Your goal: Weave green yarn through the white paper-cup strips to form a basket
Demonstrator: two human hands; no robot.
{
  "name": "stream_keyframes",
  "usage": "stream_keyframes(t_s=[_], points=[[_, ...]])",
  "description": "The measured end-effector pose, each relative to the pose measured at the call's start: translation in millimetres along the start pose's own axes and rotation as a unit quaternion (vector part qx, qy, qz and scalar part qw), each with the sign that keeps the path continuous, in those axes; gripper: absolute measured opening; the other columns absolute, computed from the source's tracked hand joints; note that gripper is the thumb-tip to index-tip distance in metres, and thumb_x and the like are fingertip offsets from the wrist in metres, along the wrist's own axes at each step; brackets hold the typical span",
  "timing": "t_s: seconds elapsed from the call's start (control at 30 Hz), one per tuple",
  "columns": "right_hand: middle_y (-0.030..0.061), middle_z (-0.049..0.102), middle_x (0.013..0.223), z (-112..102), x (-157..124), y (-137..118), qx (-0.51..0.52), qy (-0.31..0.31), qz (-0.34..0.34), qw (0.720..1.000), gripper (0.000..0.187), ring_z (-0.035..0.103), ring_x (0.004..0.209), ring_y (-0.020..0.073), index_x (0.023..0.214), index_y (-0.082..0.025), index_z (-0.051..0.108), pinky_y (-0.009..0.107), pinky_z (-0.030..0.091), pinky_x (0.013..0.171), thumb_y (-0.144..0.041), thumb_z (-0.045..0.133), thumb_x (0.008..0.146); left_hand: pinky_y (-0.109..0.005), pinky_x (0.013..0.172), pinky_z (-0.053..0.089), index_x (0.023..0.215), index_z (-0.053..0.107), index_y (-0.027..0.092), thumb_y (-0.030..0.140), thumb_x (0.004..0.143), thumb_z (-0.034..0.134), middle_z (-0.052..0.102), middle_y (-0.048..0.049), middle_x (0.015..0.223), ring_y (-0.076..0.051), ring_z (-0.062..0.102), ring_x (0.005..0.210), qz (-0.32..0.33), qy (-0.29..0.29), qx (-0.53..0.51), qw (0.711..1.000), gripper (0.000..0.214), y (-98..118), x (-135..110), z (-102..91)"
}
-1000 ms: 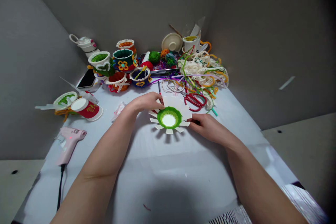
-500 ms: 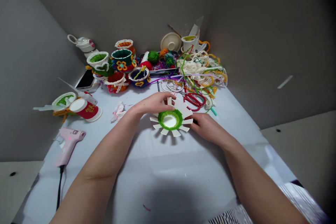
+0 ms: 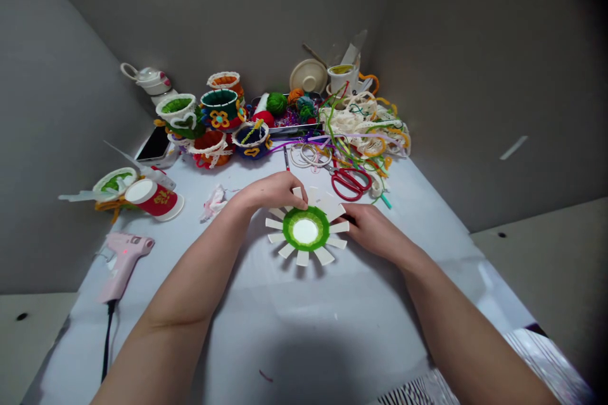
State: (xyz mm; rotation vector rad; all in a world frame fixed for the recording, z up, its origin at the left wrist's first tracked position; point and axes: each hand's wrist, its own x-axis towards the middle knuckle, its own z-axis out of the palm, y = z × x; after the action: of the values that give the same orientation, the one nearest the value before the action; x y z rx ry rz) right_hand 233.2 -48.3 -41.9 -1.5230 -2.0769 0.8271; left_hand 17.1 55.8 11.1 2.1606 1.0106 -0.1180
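Observation:
Between my hands is a cut paper cup (image 3: 304,230), its white strips fanned out like petals and green yarn wound in a ring around its white bottom. My left hand (image 3: 275,191) grips it at the upper left, thumb against the green ring. At its right side, my right hand (image 3: 373,224) pinches the strips, with its fingertips partly hidden behind them. The cup faces me, tilted, and casts a shadow on the table below. Red-handled scissors (image 3: 350,183) lie just beyond my right hand.
At left are a pink glue gun (image 3: 124,259) with a black cord and a red-and-white paper cup (image 3: 156,199) on its side. Yarn-covered cups (image 3: 221,107) stand at the back left. Lace and cords (image 3: 365,120) pile up at the back right. Crumpled tissue (image 3: 215,202) lies near my left forearm.
The cut paper cup has come slightly nearer to me and tipped, showing its green ring and white bottom more squarely. My left hand moved a little with it; my right hand has barely shifted.

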Motion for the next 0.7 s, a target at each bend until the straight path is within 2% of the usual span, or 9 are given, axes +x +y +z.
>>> stream_keyframes(t_s=[0.13, 0.23, 0.4, 0.57, 0.7], points=[[0.0040, 0.068, 0.078, -3.2, 0.3, 2.1, -0.007, 0.006, 0.005, 1.000, 0.018, 0.059, 0.069, 0.0161, 0.085, -0.018, 0.067, 0.025, 0.039, 0.063, -0.022, 0.049, 0.085, -0.022, 0.063, 0.039, 0.085, 0.074, 0.018, 0.035, 0.069, 0.062, 0.070, -0.0011, 0.077, -0.014, 0.058, 0.071, -0.036, 0.059, 0.004, 0.998, 0.027, -1.3, 0.8, -0.7], [0.0018, 0.063, 0.068, -8.7, 0.0, 3.2, 0.053, 0.025, 0.036, 0.998, 0.023, 0.053, 0.061, 0.0138, 0.077, -0.017, 0.063, 0.025, 0.037, 0.058, -0.033, 0.049, 0.086, -0.023, 0.063, 0.040, 0.085, 0.073, 0.017, 0.034, 0.068, 0.062, 0.069, -0.0021, 0.080, -0.015, 0.059, 0.072, -0.061, 0.088, -0.005, 0.994, 0.027, -4.9, 1.2, -2.2], [0.0001, 0.057, 0.066, -17.1, -2.0, -2.7, 0.193, 0.083, 0.089, 0.974, 0.028, 0.046, 0.057, 0.0109, 0.075, -0.017, 0.060, 0.023, 0.036, 0.054, -0.044, 0.056, 0.082, -0.023, 0.062, 0.040, 0.085, 0.073, 0.018, 0.034, 0.067, 0.061, 0.068, -0.0019, 0.078, -0.015, 0.059, 0.072, -0.065, 0.090, -0.013, 0.994, 0.027, -8.7, 1.9, -2.5], [-0.0013, 0.053, 0.064, -17.9, -3.6, -11.7, 0.215, 0.131, 0.084, 0.964, 0.027, 0.044, 0.057, 0.0099, 0.075, -0.017, 0.060, 0.022, 0.036, 0.054, -0.043, 0.059, 0.080, -0.023, 0.060, 0.039, 0.085, 0.073, 0.017, 0.034, 0.067, 0.061, 0.067, -0.0020, 0.075, -0.014, 0.057, 0.069, -0.069, 0.091, -0.003, 0.993, 0.028, -6.4, 2.1, -2.0], [0.0004, 0.057, 0.070, -16.4, -5.1, -12.5, 0.221, 0.125, 0.057, 0.966, 0.024, 0.048, 0.063, 0.0113, 0.077, -0.017, 0.060, 0.022, 0.039, 0.058, -0.040, 0.057, 0.081, -0.023, 0.059, 0.039, 0.085, 0.074, 0.018, 0.035, 0.067, 0.061, 0.066, -0.0016, 0.074, -0.014, 0.057, 0.068, -0.073, 0.093, -0.007, 0.993, 0.028, -8.8, 3.5, -1.1]])
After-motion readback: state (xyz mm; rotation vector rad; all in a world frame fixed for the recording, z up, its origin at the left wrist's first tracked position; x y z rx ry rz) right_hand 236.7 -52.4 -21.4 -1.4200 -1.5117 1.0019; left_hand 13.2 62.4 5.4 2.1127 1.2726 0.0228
